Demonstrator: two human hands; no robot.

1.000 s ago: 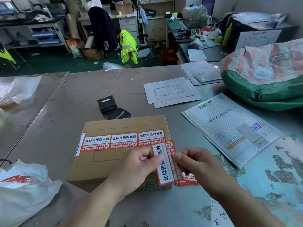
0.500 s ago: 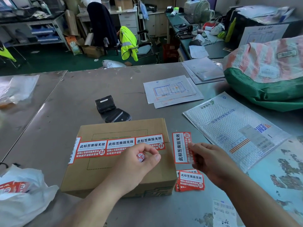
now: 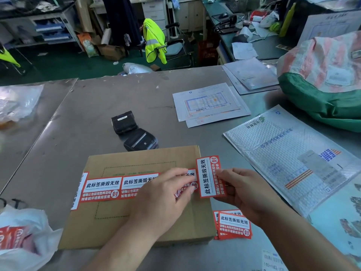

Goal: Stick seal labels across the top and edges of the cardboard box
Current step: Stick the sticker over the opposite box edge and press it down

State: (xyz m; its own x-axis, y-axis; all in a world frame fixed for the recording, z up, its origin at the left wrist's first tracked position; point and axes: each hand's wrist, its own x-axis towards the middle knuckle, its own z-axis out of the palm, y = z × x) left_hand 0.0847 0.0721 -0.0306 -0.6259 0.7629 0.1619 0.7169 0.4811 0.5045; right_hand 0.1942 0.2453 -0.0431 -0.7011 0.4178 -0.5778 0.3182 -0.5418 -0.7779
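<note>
The flat cardboard box (image 3: 121, 218) lies on the metal table in front of me. A row of red-and-white seal labels (image 3: 101, 187) runs across its top, and the leftmost one folds over the left edge. My left hand (image 3: 160, 198) rests on the box over the right end of that row, with a small red-and-white scrap (image 3: 181, 190) pinched at its thumb. My right hand (image 3: 240, 194) pinches one loose seal label (image 3: 208, 177) by its right side. It holds the label turned lengthwise at the box's right edge. A small stack of spare labels (image 3: 233, 224) lies on the table beside the box.
Two black devices (image 3: 134, 133) sit just behind the box. A bubble mailer (image 3: 283, 153) and printed sheets (image 3: 209, 104) lie to the right, and a striped sack (image 3: 322, 79) behind them. A white plastic bag (image 3: 21, 237) with red labels is at the near left.
My right hand brought the loose label left and closer, up to the box's right edge. My left hand shifted right over the end of the label row.
</note>
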